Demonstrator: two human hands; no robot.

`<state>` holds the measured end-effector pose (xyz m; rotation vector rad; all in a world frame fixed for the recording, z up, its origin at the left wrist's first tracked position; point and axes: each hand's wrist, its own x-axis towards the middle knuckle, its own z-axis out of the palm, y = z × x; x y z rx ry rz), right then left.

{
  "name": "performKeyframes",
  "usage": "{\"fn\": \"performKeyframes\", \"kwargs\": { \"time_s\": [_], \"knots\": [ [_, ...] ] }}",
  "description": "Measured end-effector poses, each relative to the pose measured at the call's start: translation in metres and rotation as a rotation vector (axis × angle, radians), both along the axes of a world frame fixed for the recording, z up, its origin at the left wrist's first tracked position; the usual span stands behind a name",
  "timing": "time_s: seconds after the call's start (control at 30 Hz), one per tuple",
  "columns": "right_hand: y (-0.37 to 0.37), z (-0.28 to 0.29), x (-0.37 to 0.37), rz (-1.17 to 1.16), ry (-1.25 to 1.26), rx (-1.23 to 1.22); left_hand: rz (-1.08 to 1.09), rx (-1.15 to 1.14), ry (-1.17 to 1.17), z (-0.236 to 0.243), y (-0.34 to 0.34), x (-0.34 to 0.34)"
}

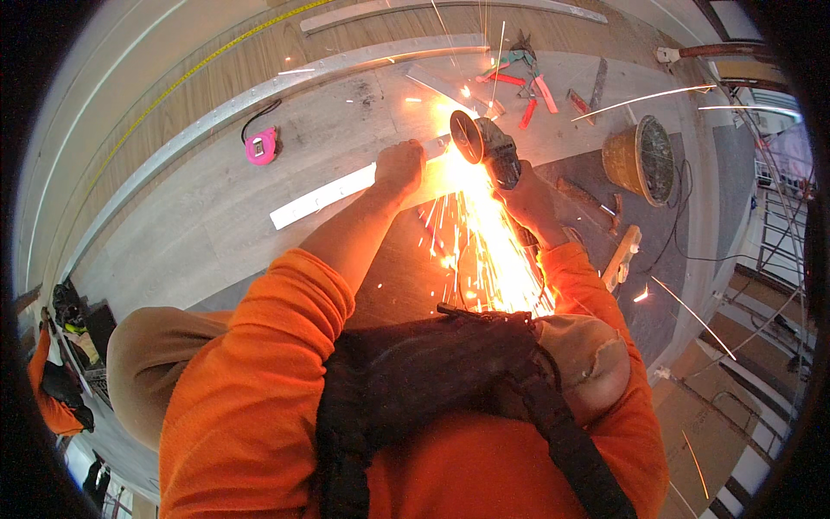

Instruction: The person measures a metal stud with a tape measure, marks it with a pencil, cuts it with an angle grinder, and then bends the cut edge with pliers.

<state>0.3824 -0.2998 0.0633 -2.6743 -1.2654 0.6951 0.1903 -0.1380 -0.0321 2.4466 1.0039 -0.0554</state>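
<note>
My left hand (pixel 399 170) is closed around a pale metal strip (pixel 324 197) that slants across the floor in front of me. In my right hand (pixel 527 201) I grip an angle grinder (pixel 499 156), its round disc (pixel 467 137) tilted against the far end of the strip. Bright sparks (pixel 493 251) pour from the contact toward my knees, and others fly outward. The glare hides the exact cutting point. Past the disc lie pliers or snips with red handles (pixel 529 91).
A pink tape measure (pixel 260 147) lies left of the strip. Long metal profiles (pixel 320 62) and a yellow measuring tape (pixel 207 59) run along the far side. To the right are a bucket (pixel 641 160), a hammer (pixel 592 201), a wooden-handled tool (pixel 622 258) and a cable (pixel 683 208).
</note>
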Motion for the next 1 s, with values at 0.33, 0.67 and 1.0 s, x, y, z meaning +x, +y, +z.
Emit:
{"fn": "performKeyframes", "kwargs": {
  "time_s": [0.33,0.67,1.0],
  "knots": [
    [0.01,0.018,-0.014,-0.081,0.191,0.098,-0.028,0.043,0.053,0.015,0.0,-0.005],
    [-0.018,-0.003,0.005,-0.227,0.333,0.324,-0.014,-0.11,0.059,0.027,0.007,-0.007],
    [-0.059,0.014,0.039,-0.369,0.235,0.354,-0.131,0.247,0.008,0.03,0.09,-0.044]
  ]
}}
